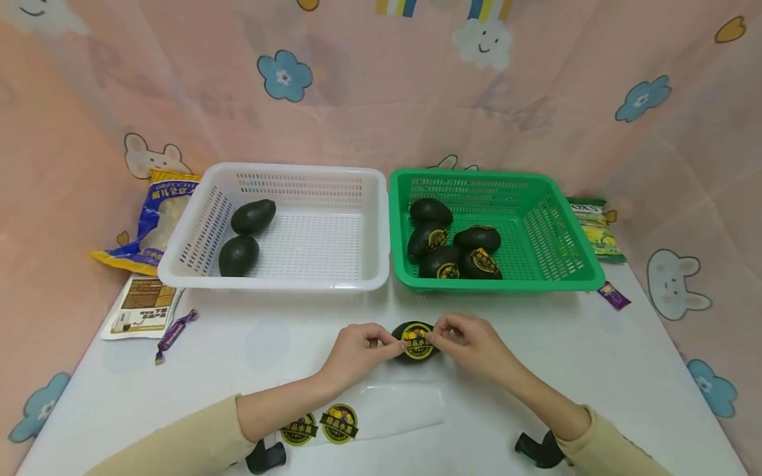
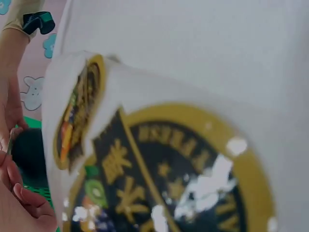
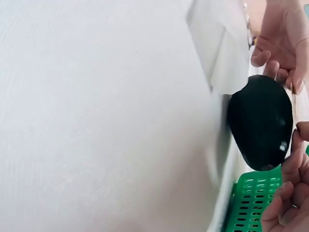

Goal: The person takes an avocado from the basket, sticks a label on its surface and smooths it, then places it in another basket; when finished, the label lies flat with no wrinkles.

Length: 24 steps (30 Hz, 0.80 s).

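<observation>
Sticker sheet (image 1: 357, 413) lies at 6 o'clock on counter (image 1: 595, 370); left hand (image 1: 357, 350) and right hand (image 1: 470, 344) fingers pinch avocado (image 1: 415, 341), steadying it while its label is pressed on.

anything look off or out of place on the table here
Nothing is spilled or damaged. Only loose clutter: a purple candy and a leaflet lie left of the white basket, and another candy lies by the green basket.

Makeshift home sorting setup, white table (image 1: 595, 357), pink cartoon curtain backdrop (image 1: 381, 99), plastic baskets (image 1: 369, 264)
</observation>
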Motion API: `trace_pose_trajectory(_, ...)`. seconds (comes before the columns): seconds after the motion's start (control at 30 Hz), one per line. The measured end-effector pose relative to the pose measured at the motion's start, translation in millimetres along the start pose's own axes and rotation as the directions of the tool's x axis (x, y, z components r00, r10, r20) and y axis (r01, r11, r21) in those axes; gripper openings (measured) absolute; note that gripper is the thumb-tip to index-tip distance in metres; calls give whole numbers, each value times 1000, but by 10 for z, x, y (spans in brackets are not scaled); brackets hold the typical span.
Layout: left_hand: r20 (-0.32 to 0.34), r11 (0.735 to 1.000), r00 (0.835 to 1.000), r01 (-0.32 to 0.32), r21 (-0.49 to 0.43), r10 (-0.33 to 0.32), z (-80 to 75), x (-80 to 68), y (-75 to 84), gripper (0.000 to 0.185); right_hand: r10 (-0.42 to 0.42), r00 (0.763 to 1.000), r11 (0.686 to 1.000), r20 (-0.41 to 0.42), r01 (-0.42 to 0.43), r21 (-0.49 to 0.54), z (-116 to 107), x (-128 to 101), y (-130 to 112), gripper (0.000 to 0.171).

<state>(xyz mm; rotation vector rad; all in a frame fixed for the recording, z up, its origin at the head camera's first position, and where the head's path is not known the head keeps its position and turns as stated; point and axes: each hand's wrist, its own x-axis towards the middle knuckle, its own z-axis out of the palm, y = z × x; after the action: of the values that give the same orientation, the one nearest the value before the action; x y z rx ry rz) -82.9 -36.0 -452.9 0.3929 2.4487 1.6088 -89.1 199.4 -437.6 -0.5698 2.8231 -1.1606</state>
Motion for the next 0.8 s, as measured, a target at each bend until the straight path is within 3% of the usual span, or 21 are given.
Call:
trace_pose_trajectory(0.1,-10,989,997,-75,125,77,3,46,-20,19,-14,1000,998,-17,13,-67,11,39,19,23)
trace_pose_trajectory(0.17,-19,963,988,-147,224,155,-18,72,-12,22,-38,999,997,-35,36,-65,11,65,29,26)
trace_pose_trajectory(0.23,-12,911,962,-254,324,272,-43,99,6,19,-95,994,995,-53,93,-41,15,90,49,24)
trace_pose_trajectory(0.33,33,806,905,-395,441,425,-62,147,12,17,-193,980,981,-55,194,7,26,121,91,19)
trace_pose_trajectory(0.4,73,745,872,-455,488,485,-61,187,-1,30,-225,974,974,-36,226,28,31,136,118,16)
trace_pose_trajectory(0.43,86,729,867,-463,504,491,-62,205,-5,35,-221,975,975,-22,222,31,27,140,127,15)
trace_pose_trajectory(0.5,103,717,866,-466,518,488,-60,235,-17,39,-174,985,983,0,174,52,3,137,143,13)
trace_pose_trajectory(0.6,121,741,872,-469,480,474,-52,266,-28,40,-12,1000,987,7,11,160,-68,127,149,17)
trace_pose_trajectory(0.67,148,765,880,-466,444,451,-38,276,-35,46,134,991,940,26,-135,314,-118,135,143,27)
trace_pose_trajectory(0.7,172,778,884,-464,424,434,-27,281,-41,51,210,977,887,48,-211,411,-138,149,133,32)
trace_pose_trajectory(0.73,198,785,888,-460,414,416,-13,286,-45,56,270,960,818,76,-271,507,-153,169,122,36)
trace_pose_trajectory(0.8,249,793,890,-455,406,383,14,300,-50,63,370,918,650,140,-364,667,-165,226,92,38)
